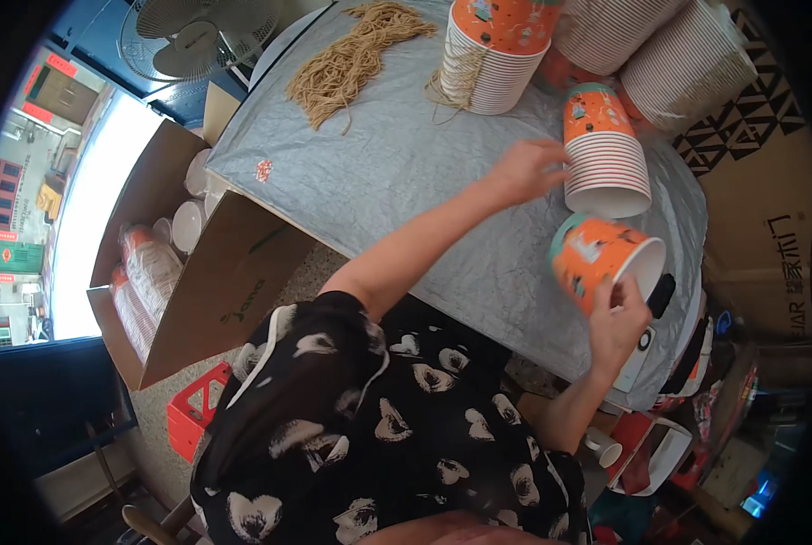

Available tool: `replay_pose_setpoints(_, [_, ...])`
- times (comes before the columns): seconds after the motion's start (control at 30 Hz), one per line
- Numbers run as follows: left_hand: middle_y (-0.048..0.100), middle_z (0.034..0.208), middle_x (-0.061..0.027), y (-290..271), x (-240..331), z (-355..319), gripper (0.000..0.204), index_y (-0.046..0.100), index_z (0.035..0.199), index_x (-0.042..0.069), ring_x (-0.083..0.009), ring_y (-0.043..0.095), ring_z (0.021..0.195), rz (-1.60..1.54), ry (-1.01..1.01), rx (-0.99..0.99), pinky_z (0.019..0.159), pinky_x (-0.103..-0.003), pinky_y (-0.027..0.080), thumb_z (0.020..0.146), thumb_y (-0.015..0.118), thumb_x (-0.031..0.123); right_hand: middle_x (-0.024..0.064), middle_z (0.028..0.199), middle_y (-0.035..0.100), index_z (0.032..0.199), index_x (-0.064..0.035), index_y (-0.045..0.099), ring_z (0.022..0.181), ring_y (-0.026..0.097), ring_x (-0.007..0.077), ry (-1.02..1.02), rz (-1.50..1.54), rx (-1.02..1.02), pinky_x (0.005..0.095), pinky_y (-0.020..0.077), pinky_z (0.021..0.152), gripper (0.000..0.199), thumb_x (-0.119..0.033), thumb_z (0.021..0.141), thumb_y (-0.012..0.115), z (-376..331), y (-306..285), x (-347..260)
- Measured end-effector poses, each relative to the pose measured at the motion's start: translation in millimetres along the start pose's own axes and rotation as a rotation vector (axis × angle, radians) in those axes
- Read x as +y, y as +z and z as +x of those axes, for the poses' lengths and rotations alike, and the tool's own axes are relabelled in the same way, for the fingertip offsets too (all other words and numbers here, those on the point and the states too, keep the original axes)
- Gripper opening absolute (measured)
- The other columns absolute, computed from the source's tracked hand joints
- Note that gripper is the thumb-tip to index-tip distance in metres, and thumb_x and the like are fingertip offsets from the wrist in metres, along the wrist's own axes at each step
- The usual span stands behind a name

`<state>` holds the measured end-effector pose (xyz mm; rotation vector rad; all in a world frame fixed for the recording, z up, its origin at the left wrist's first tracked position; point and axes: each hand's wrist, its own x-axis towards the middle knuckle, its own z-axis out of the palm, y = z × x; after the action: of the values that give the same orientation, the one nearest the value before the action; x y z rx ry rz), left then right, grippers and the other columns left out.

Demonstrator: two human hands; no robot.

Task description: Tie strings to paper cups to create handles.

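My right hand (617, 320) grips a single orange paper cup (601, 261), tilted on its side with its white mouth facing right, just above the grey-covered table (397, 173). My left hand (526, 170) reaches across the table, and its fingers touch the side of a short lying stack of orange cups (606, 150). A taller stack of the same cups (497, 50) stands further back, with tan strings draped beside it.
A pile of tan strings (351, 59) lies at the table's back. More cup stacks (669, 54) lean at the back right. An open cardboard box (188, 263) with wrapped cups and white lids stands left. A fan (197, 32), a red stool (192, 413), a brown carton (769, 209).
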<state>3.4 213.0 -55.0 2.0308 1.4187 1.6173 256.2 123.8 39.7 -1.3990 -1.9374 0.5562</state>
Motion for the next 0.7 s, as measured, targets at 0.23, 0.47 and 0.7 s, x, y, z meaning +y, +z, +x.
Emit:
replay_pose_setpoints(0.23, [0.066,0.093,-0.017,-178.6,-86.6,-132.6,0.015,0.07,0.096,0.001,-0.0286,0.069,0.075,0.539,-0.451,0.469,0.068,-0.039,0.055,0.085,0.074,0.011,0.0094,0.076,0.065,0.088,-0.0045,0.065,0.067,0.063,0.0279,-0.65,-0.05,-0.035,0.0386,0.0496,0.062,0.012,-0.003,0.081,0.074,-16.5,68.4,-59.7])
replay_pose_setpoints(0.47, [0.069,0.086,-0.0131,-235.0,-104.9,-155.8,0.022,0.074,0.093,0.005,-0.0295,0.069,0.077,0.813,-0.534,0.459,0.07,-0.04,0.054,0.08,0.078,0.023,0.0077,0.094,0.069,0.101,-0.0046,0.065,0.087,0.065,0.0247,-0.695,-0.199,-0.144,0.04,0.0484,0.079,0.027,-0.007,0.077,0.078,-14.6,131.0,-58.5])
replay_pose_setpoints(0.7, [0.073,0.077,-0.0116,-243.2,-103.0,-160.4,0.019,0.076,0.085,0.008,-0.0283,0.07,0.071,0.713,-0.775,0.394,0.068,-0.039,0.055,0.079,0.076,0.025,0.0113,0.118,0.066,0.109,-0.0018,0.068,0.11,0.061,0.0308,-0.72,-0.003,0.018,0.0442,0.0442,0.095,0.035,-0.001,0.076,0.078,-55.9,121.4,-91.4])
